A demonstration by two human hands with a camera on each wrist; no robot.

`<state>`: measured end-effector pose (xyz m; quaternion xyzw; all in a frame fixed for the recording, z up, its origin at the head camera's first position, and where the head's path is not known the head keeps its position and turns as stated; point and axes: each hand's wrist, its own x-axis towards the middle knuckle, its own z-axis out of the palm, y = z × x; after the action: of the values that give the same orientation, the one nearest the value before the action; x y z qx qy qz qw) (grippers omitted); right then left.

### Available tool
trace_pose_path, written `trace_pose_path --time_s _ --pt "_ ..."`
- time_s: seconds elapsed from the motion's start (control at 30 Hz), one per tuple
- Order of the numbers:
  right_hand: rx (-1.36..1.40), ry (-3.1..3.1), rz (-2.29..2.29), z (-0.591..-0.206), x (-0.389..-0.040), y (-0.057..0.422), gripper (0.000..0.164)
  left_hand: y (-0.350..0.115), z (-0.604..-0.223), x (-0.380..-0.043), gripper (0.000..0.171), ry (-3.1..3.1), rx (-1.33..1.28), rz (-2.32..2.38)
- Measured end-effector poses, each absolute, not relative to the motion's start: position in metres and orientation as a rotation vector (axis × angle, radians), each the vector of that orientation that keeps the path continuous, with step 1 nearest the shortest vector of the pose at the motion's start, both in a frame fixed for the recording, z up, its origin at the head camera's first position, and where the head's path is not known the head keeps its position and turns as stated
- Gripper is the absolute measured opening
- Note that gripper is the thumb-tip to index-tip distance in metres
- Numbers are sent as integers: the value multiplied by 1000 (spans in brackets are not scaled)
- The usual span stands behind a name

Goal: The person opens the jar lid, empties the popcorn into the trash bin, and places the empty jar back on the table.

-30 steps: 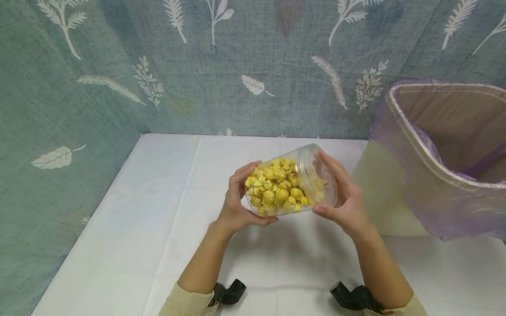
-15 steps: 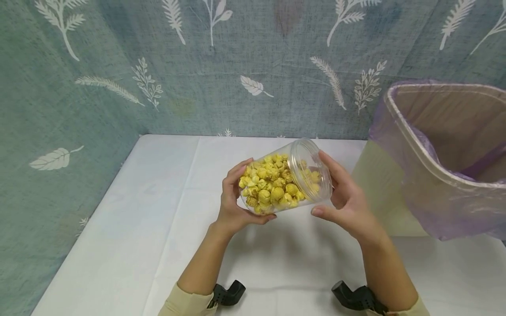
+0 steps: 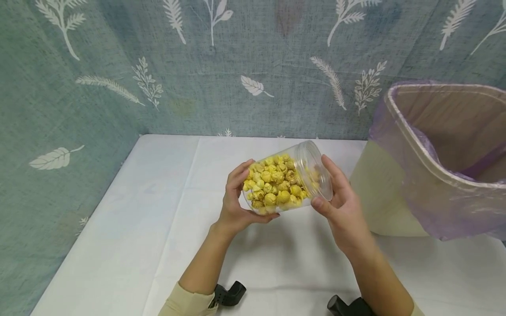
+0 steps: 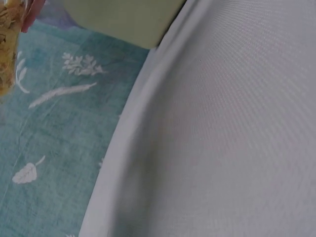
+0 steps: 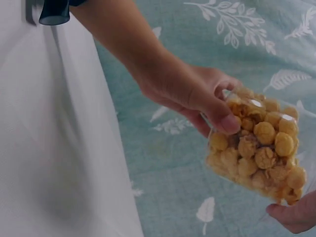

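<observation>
A clear plastic jar of yellow popcorn (image 3: 272, 184) is held on its side above the table, its ribbed round end tilted up to the right. My left hand (image 3: 235, 204) grips the base end, thumb underneath and fingers over the far side. At the ribbed end is my right hand (image 3: 345, 208), its thumb at the lower edge and its fingers behind. The right wrist view shows that right hand (image 5: 190, 94) pinching the jar (image 5: 261, 148), with left fingertips at the opposite end. Only a slice of the jar (image 4: 7, 47) enters the left wrist view.
A pale bin (image 3: 387, 193) lined with a purple translucent bag (image 3: 435, 197) stands close to the right of my right hand. White cloth covers the table (image 3: 158, 197). A blue-green leaf-patterned curtain (image 3: 237, 57) hangs behind and along the left side.
The right hand shifts on the ribbed end: its thumb, apart from the jar half a second ago, is now at the edge. The jar moves left, then slightly back; the left hand keeps its grip.
</observation>
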<state>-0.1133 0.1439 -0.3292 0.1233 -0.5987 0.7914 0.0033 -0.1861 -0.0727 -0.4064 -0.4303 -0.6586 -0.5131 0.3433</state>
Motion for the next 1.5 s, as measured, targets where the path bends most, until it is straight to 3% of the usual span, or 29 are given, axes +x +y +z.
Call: trace_pose_path --time_s 0.3,0.63,0.8,1.17,1.5 --pt "366 -1902 2340 -338 -120 144 91 -73 -406 -183 90 -1760 -1148 -1325" --pt "827 -2029 2042 -341 -132 167 98 -74 -401 -183 94 -1731 -1207 -1440" --pt "917 -2081 1974 -340 -134 173 97 -73 -400 -183 93 -1713 -1207 -1460" --pt "715 -1859 2278 -339 -119 148 104 -73 -403 -184 90 -1660 -1101 -1382" --pt "436 -1785 2451 -338 -112 133 93 -73 -405 -185 88 -1662 -1090 -1326"
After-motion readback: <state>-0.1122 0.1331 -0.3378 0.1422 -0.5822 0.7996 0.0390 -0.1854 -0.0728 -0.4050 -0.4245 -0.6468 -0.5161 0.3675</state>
